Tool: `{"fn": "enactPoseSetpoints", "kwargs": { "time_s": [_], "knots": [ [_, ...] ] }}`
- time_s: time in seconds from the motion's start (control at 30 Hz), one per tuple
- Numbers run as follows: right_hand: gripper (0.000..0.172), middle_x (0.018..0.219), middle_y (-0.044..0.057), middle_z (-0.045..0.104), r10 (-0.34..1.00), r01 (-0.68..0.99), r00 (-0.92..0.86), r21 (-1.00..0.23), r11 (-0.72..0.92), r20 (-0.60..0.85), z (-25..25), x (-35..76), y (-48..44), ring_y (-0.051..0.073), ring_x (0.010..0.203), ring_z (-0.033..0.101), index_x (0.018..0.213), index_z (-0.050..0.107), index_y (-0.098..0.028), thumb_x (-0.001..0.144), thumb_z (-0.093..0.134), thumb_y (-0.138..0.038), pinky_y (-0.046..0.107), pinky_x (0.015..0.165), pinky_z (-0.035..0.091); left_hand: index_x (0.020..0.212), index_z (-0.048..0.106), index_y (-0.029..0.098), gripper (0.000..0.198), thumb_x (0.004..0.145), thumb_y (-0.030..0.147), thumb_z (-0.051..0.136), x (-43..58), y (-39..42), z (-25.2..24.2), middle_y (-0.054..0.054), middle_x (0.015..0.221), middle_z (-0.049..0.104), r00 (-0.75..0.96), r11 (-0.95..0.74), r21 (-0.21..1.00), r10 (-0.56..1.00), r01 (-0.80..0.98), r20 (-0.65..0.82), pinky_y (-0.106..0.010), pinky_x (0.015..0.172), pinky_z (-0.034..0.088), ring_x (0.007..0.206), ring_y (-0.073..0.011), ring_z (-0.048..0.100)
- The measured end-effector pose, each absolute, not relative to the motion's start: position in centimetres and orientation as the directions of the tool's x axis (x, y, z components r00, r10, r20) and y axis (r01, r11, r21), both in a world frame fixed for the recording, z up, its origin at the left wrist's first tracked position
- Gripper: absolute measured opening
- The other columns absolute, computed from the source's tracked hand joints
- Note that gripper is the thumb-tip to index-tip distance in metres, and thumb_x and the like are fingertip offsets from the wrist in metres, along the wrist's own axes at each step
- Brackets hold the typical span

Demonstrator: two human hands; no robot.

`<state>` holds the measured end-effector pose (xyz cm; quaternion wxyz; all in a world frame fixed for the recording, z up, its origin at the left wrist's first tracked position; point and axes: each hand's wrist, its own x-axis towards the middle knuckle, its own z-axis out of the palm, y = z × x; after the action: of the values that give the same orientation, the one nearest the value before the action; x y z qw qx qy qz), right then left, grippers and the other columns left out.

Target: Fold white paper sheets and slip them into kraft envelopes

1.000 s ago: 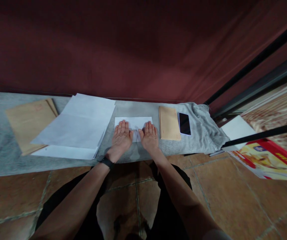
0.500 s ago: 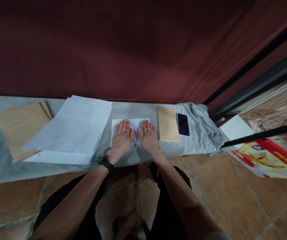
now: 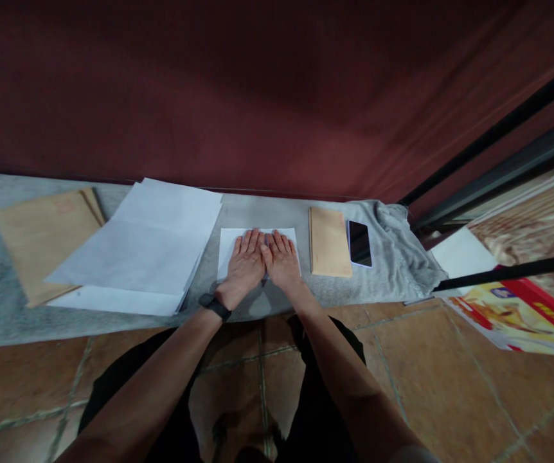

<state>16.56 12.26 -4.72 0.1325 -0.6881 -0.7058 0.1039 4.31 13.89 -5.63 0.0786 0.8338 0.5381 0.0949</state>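
A small rectangle of white paper point(image 3: 226, 253), apparently folded, lies on the grey cloth in front of me. My left hand point(image 3: 247, 260) rests palm down on it, fingers stretched out. Beside it, my right hand point(image 3: 281, 259) lies flat on the same paper, and the two hands meet near its middle. They cover most of the sheet. Left of my hands is a stack of larger white sheets point(image 3: 146, 244), partly over some brown envelopes point(image 3: 48, 241). To the right sits a smaller pile of brown envelopes point(image 3: 331, 243).
A phone point(image 3: 359, 244) lies right of the small envelopes. The grey cloth point(image 3: 267, 209) covers a narrow bench against a dark red wall point(image 3: 258, 96). Black bars point(image 3: 513, 267) and a colourful printed box point(image 3: 522, 312) are at the right. Below is the tiled floor point(image 3: 431, 360).
My hands have slid together over the small paper, the left one moving rightward, closing the gap between them. The view has shifted slightly.
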Motion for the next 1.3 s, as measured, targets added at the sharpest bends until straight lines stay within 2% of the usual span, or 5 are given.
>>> {"fn": "enactPoseSetpoints", "kwargs": {
  "time_s": [0.3,0.67,1.07,1.17,1.3],
  "knots": [
    [0.054,0.166,0.013,0.039,0.995,0.950,-0.003,-0.310,0.033,0.097,-5.3,17.1,12.6,0.028,0.157,0.033,0.157,0.048,-0.016,0.112,0.027,-0.039,0.049,0.129,0.024,0.160,0.036,0.004,0.061,0.104,0.028,0.027,4.1,13.7,-5.0,-0.018,0.171,0.028,0.425,-0.427,0.214,0.903,0.878,0.059,-0.052,0.131,0.012,0.161,-0.0324,0.020],
    [0.061,0.159,0.026,0.046,0.951,0.951,0.209,-0.276,-0.142,0.230,-6.0,18.4,12.2,0.037,0.147,0.045,0.155,0.044,-0.001,0.107,0.045,-0.038,0.051,0.119,0.039,0.161,0.034,0.003,0.065,0.106,0.038,0.026,3.2,15.1,-5.5,-0.018,0.171,0.028,0.255,-0.257,0.261,0.966,0.930,0.046,-0.048,0.131,0.012,0.161,-0.0289,0.021],
    [0.054,0.127,0.028,0.065,0.950,0.924,0.298,-0.280,-0.261,0.095,-3.2,19.7,11.0,0.035,0.117,0.065,0.144,0.052,-0.001,0.101,0.058,-0.034,0.043,0.096,0.052,0.161,0.033,0.004,0.065,0.104,0.034,0.028,2.4,14.9,-6.0,-0.018,0.169,0.030,0.159,-0.182,0.273,0.982,0.945,0.105,-0.051,0.131,0.014,0.161,-0.0292,0.021],
    [0.046,0.117,0.023,0.071,0.947,0.895,0.317,-0.348,-0.281,0.049,-3.2,20.1,11.0,0.031,0.108,0.069,0.135,0.058,-0.005,0.100,0.061,-0.034,0.036,0.090,0.052,0.160,0.034,0.002,0.065,0.103,0.033,0.028,2.5,14.8,-5.8,-0.019,0.169,0.030,0.156,-0.181,0.296,0.982,0.938,0.106,-0.052,0.131,0.013,0.160,-0.0304,0.021],
    [0.012,0.087,0.006,0.074,0.955,0.813,0.295,-0.518,-0.267,-0.029,-3.4,21.1,11.4,0.021,0.084,0.069,0.101,0.069,-0.020,0.097,0.061,-0.027,0.027,0.074,0.047,0.159,0.038,0.006,0.063,0.103,0.034,0.030,2.3,15.0,-5.6,-0.019,0.168,0.033,0.144,-0.177,0.370,0.983,0.912,0.114,-0.055,0.130,0.016,0.160,-0.0314,0.024]
  ]
}}
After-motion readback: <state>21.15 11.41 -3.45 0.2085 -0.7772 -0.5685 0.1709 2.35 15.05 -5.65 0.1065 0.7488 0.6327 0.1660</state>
